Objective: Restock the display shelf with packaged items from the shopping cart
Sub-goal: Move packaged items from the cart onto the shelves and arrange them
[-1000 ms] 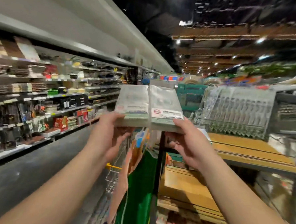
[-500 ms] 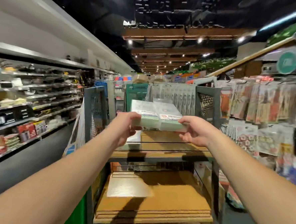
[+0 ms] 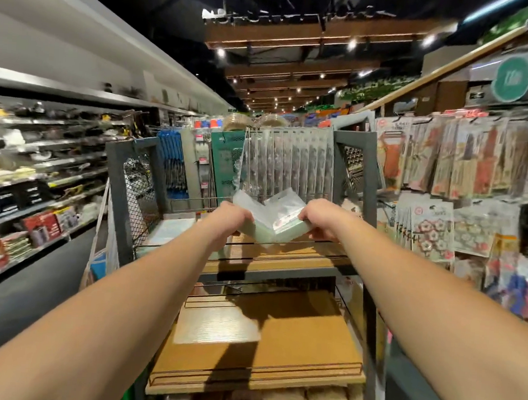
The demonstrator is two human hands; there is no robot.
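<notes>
Both hands hold 2 pale green packaged items over the upper wooden shelf [image 3: 284, 256] of the display rack. The left hand [image 3: 229, 219] grips the left packet [image 3: 249, 213] by its near edge, and the right hand [image 3: 323, 219] pinches the right packet [image 3: 289, 220] by its outer corner. The packets meet along their inner edges and tilt up like an open book, probably so they can be set down side by side just in front of the row of clear upright packs [image 3: 290, 161]. The lower shelf [image 3: 263, 339] carries 1 flat clear-wrapped pack [image 3: 215, 323]. The shopping cart is not clearly in view.
</notes>
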